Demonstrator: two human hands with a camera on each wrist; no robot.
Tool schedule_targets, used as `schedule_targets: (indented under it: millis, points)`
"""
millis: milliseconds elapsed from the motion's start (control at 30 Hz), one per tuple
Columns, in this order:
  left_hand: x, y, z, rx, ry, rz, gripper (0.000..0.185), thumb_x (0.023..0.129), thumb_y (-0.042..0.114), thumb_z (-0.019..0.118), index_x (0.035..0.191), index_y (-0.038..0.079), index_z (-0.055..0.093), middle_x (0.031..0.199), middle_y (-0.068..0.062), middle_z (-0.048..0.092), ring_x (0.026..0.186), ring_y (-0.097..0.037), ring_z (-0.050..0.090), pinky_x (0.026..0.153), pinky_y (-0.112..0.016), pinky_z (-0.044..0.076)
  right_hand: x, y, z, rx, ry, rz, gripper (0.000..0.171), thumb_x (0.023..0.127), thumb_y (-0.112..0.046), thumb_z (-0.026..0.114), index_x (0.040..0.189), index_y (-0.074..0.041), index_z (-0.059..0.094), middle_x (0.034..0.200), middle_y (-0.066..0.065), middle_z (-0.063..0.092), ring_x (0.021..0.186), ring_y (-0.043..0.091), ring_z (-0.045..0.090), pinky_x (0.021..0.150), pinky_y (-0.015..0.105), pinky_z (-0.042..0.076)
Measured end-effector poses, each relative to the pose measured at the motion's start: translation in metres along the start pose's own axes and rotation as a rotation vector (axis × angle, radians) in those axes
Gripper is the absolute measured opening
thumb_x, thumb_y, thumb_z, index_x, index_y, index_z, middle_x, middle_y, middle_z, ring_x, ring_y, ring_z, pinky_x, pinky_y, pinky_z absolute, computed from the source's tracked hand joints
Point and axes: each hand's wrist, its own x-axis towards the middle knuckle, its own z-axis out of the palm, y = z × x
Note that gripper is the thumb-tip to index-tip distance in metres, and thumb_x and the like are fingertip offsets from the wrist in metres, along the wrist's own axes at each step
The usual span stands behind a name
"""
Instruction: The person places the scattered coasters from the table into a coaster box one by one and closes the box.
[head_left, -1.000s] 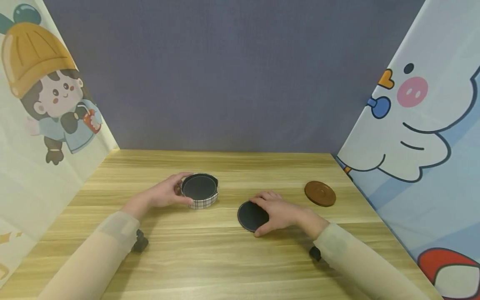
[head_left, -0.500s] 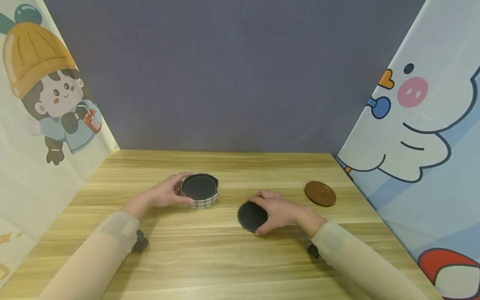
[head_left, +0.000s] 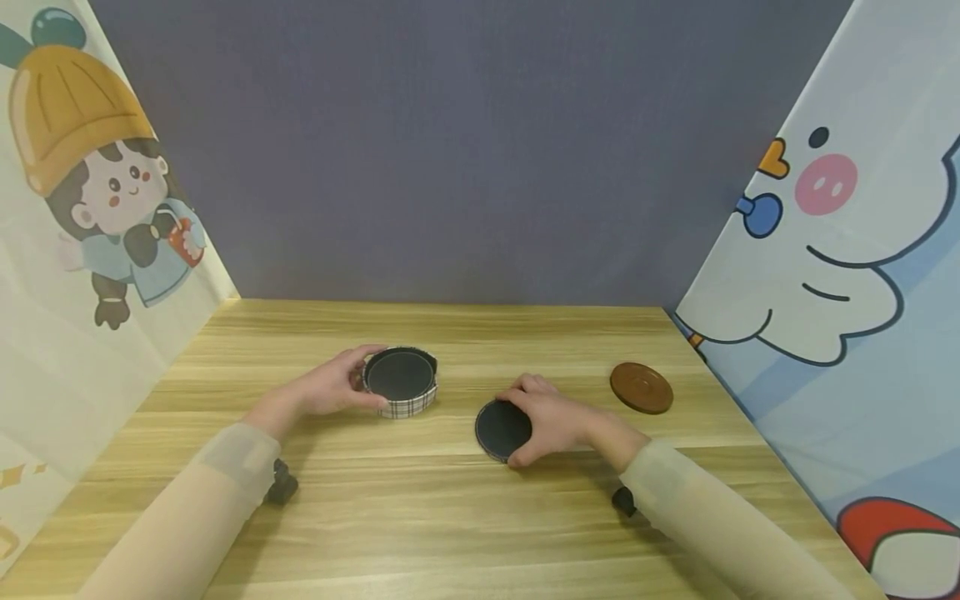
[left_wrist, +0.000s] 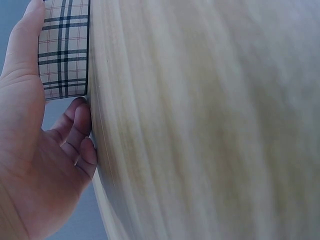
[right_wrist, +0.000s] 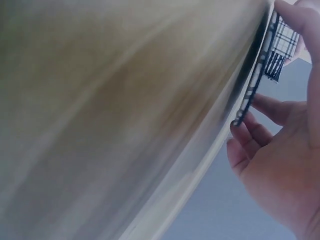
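Nearest the camera, two pale sleeves reach out over a table (head_left: pixel 465 517) of light wood with long grain lines.

The right hand (head_left: pixel 551 419) has its fingers curled over the right edge of a black disc (head_left: pixel 501 428), thumb at the near rim, gripping it. The disc sits at that hand's fingertips, tilted, its near edge at the wood. Beyond and to the right of the hand, apart from it, a brown coaster (head_left: pixel 640 387) lies flat.

The left hand (head_left: pixel 330 389) is a little farther out, thumb and fingers wrapped round the left side of a round plaid holder (head_left: pixel 400 382), holding it. The holder stands on the table with a black disc face showing in its top.

Behind the table rises a plain grey-blue wall (head_left: pixel 465 150). A cartoon child in a yellow hat is printed on the left panel (head_left: pixel 90 183), and a white cartoon animal with a pink cheek on the right panel (head_left: pixel 840 250).

The left wrist view shows what the head view cannot: the holder's plaid side (left_wrist: pixel 64 50) close up, beige with dark and red lines, the thumb laid along it and the fingers (left_wrist: pixel 80 135) curled by its base at the wood. The right wrist view shows the disc edge-on (right_wrist: pixel 257 75), with a plaid underside and a thin dark rim, lifted off the blurred wood and pinched by the fingers (right_wrist: pixel 272 107).

No writing or brand can be read.
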Motion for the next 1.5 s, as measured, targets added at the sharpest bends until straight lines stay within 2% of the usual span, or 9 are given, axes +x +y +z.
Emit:
schedule_targets:
  millis: [300,633,833,1067,1500]
  points:
    - [0.001,-0.001,0.0,-0.006,-0.005,0.009,0.109,0.089,0.039,0.094,0.172,0.012,0.03,0.146,-0.027,0.051,0.123,-0.034,0.065,0.115,-0.062,0.052,0.009,0.001,0.0,0.015,0.097,-0.028,0.108,0.074,-0.05,0.093,0.165,-0.012,0.049,0.146,0.006,0.047,0.131,0.025,0.043,0.104,0.046,0.047]
    - [0.001,-0.002,0.0,-0.007,-0.003,0.014,0.109,0.089,0.039,0.094,0.172,0.011,0.029,0.147,-0.028,0.051,0.125,-0.035,0.065,0.116,-0.062,0.051,0.029,-0.004,-0.009,0.038,0.166,-0.033,0.108,0.075,-0.051,0.09,0.166,-0.012,0.047,0.149,0.01,0.046,0.136,0.031,0.04,0.107,0.052,0.041]
    - [0.002,-0.003,0.0,-0.009,-0.003,0.021,0.107,0.09,0.038,0.093,0.172,0.013,0.03,0.145,-0.027,0.052,0.122,-0.033,0.066,0.114,-0.06,0.052,0.042,-0.014,-0.015,0.033,0.166,-0.018,0.109,0.076,-0.052,0.089,0.168,-0.014,0.045,0.154,0.01,0.044,0.143,0.032,0.038,0.112,0.055,0.041]
    - [0.002,-0.004,0.001,-0.009,-0.002,0.037,0.108,0.089,0.038,0.094,0.172,0.013,0.03,0.145,-0.027,0.055,0.123,-0.034,0.067,0.115,-0.062,0.052,0.06,-0.028,-0.019,0.015,0.178,-0.011,0.11,0.076,-0.056,0.088,0.169,-0.018,0.043,0.157,0.01,0.044,0.144,0.031,0.04,0.116,0.054,0.04]
    - [0.002,-0.003,0.001,-0.045,-0.017,0.001,0.109,0.089,0.039,0.094,0.173,0.015,0.028,0.147,-0.029,0.053,0.124,-0.034,0.07,0.115,-0.058,0.054,0.097,-0.049,-0.02,0.001,0.181,-0.033,0.11,0.077,-0.06,0.088,0.168,-0.017,0.045,0.156,0.012,0.044,0.142,0.03,0.039,0.118,0.052,0.038]
